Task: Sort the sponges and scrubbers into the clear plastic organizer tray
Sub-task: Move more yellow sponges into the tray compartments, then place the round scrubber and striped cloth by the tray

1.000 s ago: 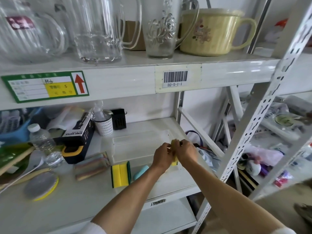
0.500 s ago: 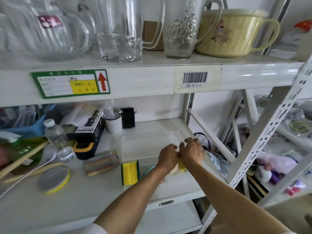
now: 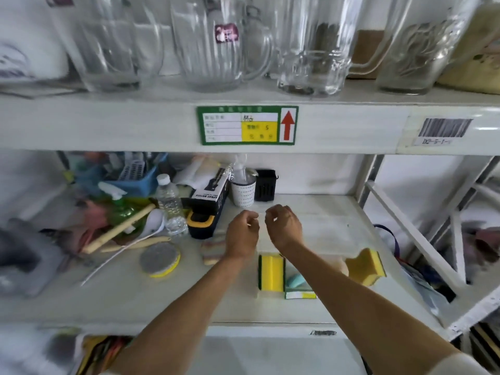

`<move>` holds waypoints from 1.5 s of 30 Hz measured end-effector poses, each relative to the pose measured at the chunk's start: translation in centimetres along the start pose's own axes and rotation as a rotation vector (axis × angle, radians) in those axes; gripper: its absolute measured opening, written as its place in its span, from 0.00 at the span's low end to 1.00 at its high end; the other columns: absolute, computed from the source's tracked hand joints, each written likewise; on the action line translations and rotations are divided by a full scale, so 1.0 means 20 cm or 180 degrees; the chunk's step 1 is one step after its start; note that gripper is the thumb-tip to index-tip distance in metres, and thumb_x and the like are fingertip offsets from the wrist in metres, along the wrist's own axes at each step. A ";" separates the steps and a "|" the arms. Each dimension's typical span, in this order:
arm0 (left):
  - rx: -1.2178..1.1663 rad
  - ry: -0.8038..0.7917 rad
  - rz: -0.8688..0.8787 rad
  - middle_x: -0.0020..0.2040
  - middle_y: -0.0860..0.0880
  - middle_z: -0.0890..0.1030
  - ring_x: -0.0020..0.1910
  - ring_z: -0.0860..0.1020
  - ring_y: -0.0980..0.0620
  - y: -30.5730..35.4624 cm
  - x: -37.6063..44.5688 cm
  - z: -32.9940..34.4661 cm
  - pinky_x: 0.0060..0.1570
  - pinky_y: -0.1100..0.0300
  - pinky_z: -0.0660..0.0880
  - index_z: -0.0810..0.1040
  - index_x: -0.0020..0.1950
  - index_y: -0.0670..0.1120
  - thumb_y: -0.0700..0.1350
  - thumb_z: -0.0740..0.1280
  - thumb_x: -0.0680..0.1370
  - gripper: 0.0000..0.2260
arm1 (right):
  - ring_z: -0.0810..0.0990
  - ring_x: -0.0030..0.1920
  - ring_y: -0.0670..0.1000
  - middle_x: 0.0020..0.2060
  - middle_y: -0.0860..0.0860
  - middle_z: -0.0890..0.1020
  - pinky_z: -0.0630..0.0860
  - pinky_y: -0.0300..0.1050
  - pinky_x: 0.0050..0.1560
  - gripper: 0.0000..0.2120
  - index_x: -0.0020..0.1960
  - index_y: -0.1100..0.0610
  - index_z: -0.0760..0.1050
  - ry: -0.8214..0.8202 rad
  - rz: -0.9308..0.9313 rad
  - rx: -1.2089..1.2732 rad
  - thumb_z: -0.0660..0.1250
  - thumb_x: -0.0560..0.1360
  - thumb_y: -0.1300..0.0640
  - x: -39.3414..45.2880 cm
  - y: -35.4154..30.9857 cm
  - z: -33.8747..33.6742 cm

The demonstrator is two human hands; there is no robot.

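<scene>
The clear plastic organizer tray (image 3: 334,234) lies on the middle shelf, faint against the white surface. My left hand (image 3: 242,235) and my right hand (image 3: 284,226) hover close together over its left part, fingers loosely curled, holding nothing. A yellow sponge (image 3: 365,269) lies tilted by the tray's near right corner; whether it is inside I cannot tell. A yellow-green sponge (image 3: 270,272) and a teal scrubber (image 3: 296,280) sit under my right forearm. Striped sponges (image 3: 212,251) and a round grey scrubber (image 3: 159,259) lie to the left.
A black spray-bottle box (image 3: 207,197), a water bottle (image 3: 170,204), a white cup (image 3: 243,192) and a blue basket (image 3: 127,180) crowd the shelf's back left. Glass jugs (image 3: 216,44) stand on the shelf above. A white rack post (image 3: 422,226) slants at the right.
Both hands let go of the yellow sponge, which now lies at the right, and moved up and back over the tray. My view swung left.
</scene>
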State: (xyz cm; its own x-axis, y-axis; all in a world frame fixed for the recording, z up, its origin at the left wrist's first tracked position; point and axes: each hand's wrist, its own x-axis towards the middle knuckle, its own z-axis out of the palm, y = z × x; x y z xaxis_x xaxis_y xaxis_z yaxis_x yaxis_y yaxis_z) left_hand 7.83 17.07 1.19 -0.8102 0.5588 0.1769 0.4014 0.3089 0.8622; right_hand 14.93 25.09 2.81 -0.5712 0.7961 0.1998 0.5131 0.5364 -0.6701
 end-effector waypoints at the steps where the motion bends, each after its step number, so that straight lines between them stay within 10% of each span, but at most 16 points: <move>1: 0.0121 0.0079 -0.0035 0.54 0.43 0.84 0.54 0.81 0.45 -0.06 0.00 -0.07 0.57 0.53 0.77 0.80 0.56 0.42 0.39 0.63 0.78 0.09 | 0.79 0.55 0.59 0.55 0.56 0.80 0.75 0.50 0.57 0.10 0.54 0.56 0.79 -0.0135 -0.0125 -0.0038 0.62 0.78 0.56 0.00 -0.04 0.05; 21: 0.1798 0.0321 -0.1345 0.66 0.39 0.73 0.66 0.69 0.39 -0.90 0.03 -0.72 0.63 0.49 0.69 0.69 0.69 0.43 0.48 0.64 0.76 0.23 | 0.64 0.74 0.56 0.74 0.52 0.64 0.66 0.54 0.70 0.39 0.77 0.52 0.58 -0.2609 -0.0399 -0.1552 0.63 0.74 0.34 0.15 -0.27 0.59; 29: 0.2246 -0.0095 -0.1421 0.69 0.40 0.70 0.68 0.69 0.39 -0.89 0.08 -0.71 0.66 0.50 0.68 0.60 0.75 0.45 0.49 0.60 0.79 0.25 | 0.62 0.75 0.56 0.77 0.51 0.61 0.57 0.60 0.72 0.37 0.78 0.45 0.55 -0.2640 -0.0480 -0.2121 0.52 0.74 0.28 0.17 -0.23 0.68; 45: 0.1599 0.0752 -0.1178 0.61 0.33 0.72 0.60 0.71 0.33 -0.86 0.02 -0.64 0.60 0.45 0.71 0.68 0.67 0.37 0.40 0.71 0.69 0.28 | 0.73 0.62 0.58 0.61 0.57 0.70 0.71 0.54 0.62 0.34 0.69 0.58 0.67 -0.1983 -0.1479 -0.2457 0.74 0.69 0.46 0.09 -0.24 0.57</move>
State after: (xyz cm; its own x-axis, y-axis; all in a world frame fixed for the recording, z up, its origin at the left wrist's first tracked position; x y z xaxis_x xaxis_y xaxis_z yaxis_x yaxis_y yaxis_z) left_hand -4.95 2.19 -7.56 -0.9816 0.1811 0.0603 0.1828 0.8008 0.5703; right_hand 4.10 20.75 -1.65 -0.9251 0.3059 -0.2249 0.3029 0.9518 0.0488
